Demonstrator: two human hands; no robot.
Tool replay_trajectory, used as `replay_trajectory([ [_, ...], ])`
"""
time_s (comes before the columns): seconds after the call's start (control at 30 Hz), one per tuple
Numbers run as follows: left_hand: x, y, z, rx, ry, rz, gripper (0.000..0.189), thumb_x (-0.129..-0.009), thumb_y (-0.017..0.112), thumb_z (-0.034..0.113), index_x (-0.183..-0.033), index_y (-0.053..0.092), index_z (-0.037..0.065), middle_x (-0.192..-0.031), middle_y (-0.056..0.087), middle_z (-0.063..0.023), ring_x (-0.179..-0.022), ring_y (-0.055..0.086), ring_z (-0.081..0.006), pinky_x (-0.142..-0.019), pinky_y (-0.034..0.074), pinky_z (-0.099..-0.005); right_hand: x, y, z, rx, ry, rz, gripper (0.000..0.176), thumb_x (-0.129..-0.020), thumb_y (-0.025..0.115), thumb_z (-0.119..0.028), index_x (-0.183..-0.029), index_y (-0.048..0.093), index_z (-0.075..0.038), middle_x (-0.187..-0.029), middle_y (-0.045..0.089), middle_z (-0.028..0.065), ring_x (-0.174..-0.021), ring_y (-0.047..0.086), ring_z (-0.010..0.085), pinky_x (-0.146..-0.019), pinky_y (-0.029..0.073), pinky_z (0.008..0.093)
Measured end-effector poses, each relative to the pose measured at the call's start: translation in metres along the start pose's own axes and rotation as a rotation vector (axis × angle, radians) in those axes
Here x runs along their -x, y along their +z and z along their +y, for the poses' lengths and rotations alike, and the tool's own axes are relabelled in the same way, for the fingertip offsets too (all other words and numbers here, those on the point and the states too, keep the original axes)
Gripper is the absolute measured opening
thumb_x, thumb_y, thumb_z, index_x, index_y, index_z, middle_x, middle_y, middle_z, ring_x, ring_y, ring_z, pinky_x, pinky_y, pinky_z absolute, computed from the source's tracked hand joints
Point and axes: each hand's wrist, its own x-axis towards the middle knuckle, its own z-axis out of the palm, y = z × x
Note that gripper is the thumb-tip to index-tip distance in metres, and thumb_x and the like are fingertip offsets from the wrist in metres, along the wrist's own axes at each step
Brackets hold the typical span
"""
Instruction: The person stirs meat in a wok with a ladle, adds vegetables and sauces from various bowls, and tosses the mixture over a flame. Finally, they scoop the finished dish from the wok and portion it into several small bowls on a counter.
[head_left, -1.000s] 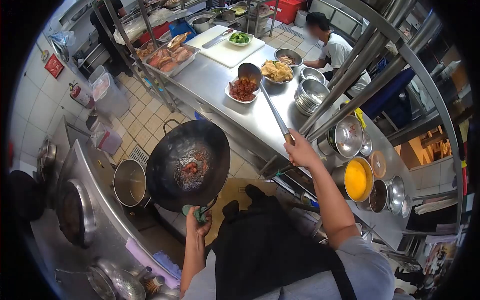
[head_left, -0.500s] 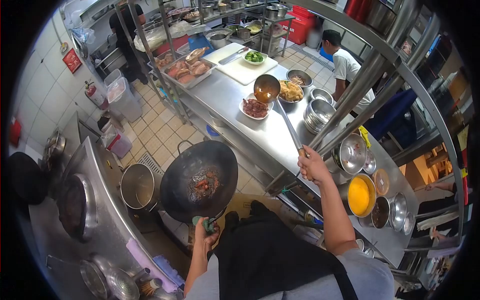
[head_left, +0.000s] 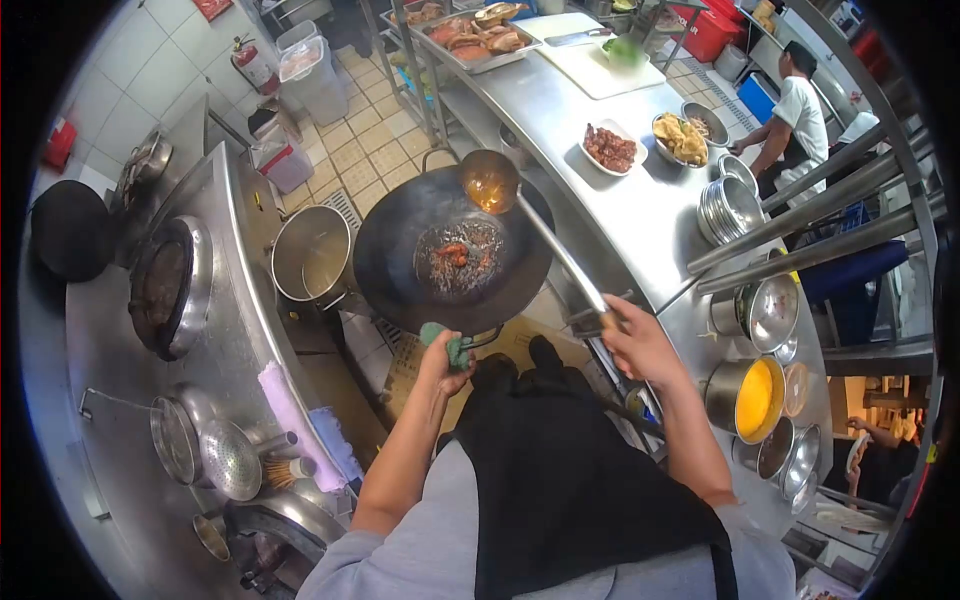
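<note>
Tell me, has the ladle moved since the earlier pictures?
Yes. Judged against the counter, the ladle has swung off it, away from the meat, to the far edge of the wok.

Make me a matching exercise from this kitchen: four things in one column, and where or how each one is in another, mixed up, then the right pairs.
Things
1. Ladle
2. Wok
3. Green cloth
4. White plate of reddish-brown pieces

Place or state
A. On the steel counter
B. Gripped by the right hand
C. Bunched in the left hand
D. Dark, with food scraps inside

Pairs: 1-B, 2-D, 3-C, 4-A
</note>
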Motion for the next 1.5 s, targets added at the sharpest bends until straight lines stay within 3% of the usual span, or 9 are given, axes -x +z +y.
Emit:
replay_trajectory([
  [0.07,0.002,0.005,-0.004,0.004,0.005,0.0,0.016,-0.076,0.057,0.016,-0.085,0.045,0.009,-0.071,0.05,-0.0067,-0.059,0.051,-0.0186,-0.049,0.041,-0.0304,-0.049,0.02,0.055,0.778,-0.703,0.365,0.057,-0.083,0.054,-0.014,-0.135,0.033,-0.007,-0.086,0.061,0.0225,-0.068,0.061,0.0357,-0.062,0.049,0.0436],
  [0.1,-0.001,0.006,-0.005,0.007,0.011,-0.002,0.016,-0.077,0.057,0.016,-0.085,0.045,0.009,-0.07,0.05,-0.0068,-0.058,0.051,-0.0188,-0.049,0.041,-0.0305,-0.045,0.042,0.036,0.733,-0.279,0.28,0.061,-0.081,0.055,-0.014,-0.136,0.03,-0.006,-0.094,0.058,0.0302,-0.085,0.057,0.0457,-0.08,0.044,0.0491],
  [0.23,-0.024,0.011,-0.015,-0.019,0.072,0.058,0.013,-0.077,0.056,0.015,-0.082,0.046,0.008,-0.07,0.05,-0.007,-0.057,0.052,-0.0194,-0.045,0.042,-0.032,-0.06,0.078,0.064,0.858,-0.214,0.273,0.059,-0.083,0.054,-0.015,-0.135,0.029,-0.005,-0.086,0.062,0.0233,-0.079,0.062,0.0375,-0.069,0.049,0.0446],
  [0.4,-0.048,0.015,-0.019,-0.104,0.124,0.216,0.014,-0.078,0.056,0.017,-0.085,0.048,0.009,-0.073,0.051,-0.0068,-0.058,0.052,-0.0193,-0.043,0.042,-0.0352,-0.035,0.073,0.038,-0.508,0.398,-0.369,0.044,-0.089,0.053,-0.016,-0.13,0.036,-0.015,-0.07,0.043,0.0011,-0.045,0.037,0.0034,-0.035,0.034,0.0203],
  [0.67,-0.033,-0.04,0.002,-0.025,-0.04,0.099,0.014,-0.078,0.056,0.019,-0.082,0.047,0.009,-0.068,0.049,-0.0052,-0.055,0.049,-0.0187,-0.047,0.042,-0.0299,-0.021,0.019,0.097,-1.106,0.493,-0.678,0.035,-0.092,0.047,-0.016,-0.126,0.036,-0.016,-0.075,0.042,0.0029,-0.046,0.036,0.0037,-0.035,0.03,0.0178],
  [0.9,0.03,-0.035,0.001,-0.089,0.028,0.179,0.012,-0.077,0.056,0.017,-0.078,0.047,0.009,-0.067,0.049,-0.0051,-0.053,0.049,-0.0181,-0.047,0.041,-0.0296,-0.048,0.066,0.046,0.374,-0.004,-0.041,0.051,-0.089,0.046,-0.015,-0.135,0.026,-0.007,-0.072,0.052,0.0088,-0.047,0.052,0.0145,-0.041,0.043,0.029],
  [1.0,0.021,-0.037,-0.005,-0.143,0.104,0.203,0.012,-0.076,0.057,0.014,-0.079,0.047,0.008,-0.067,0.048,-0.0046,-0.053,0.048,-0.0178,-0.047,0.041,-0.0309,-0.067,0.076,0.085,0.54,-0.125,0.019,0.051,-0.088,0.047,-0.014,-0.135,0.027,-0.006,-0.072,0.053,0.0111,-0.05,0.055,0.0171,-0.043,0.044,0.0321],
  [1.27,-0.024,-0.03,-0.011,-0.261,0.174,0.322,0.013,-0.078,0.057,0.016,-0.085,0.051,0.007,-0.074,0.052,-0.0057,-0.063,0.054,-0.0201,-0.054,0.045,-0.0379,-0.044,0.03,0.088,-0.999,0.464,-0.804,0.04,-0.091,0.051,-0.02,-0.128,0.034,-0.016,-0.074,0.044,0.0023,-0.046,0.037,0.0043,-0.037,0.034,0.0183],
  [1.5,-0.016,-0.067,0.016,-0.236,0.055,0.329,0.012,-0.081,0.055,0.02,-0.088,0.053,0.01,-0.077,0.052,-0.0042,-0.066,0.052,-0.0185,-0.053,0.042,-0.0348,-0.037,0.028,0.11,-0.836,0.472,-0.616,0.039,-0.091,0.051,-0.019,-0.126,0.035,-0.016,-0.074,0.044,0.0027,-0.046,0.036,0.0033,-0.038,0.031,0.0164],
])
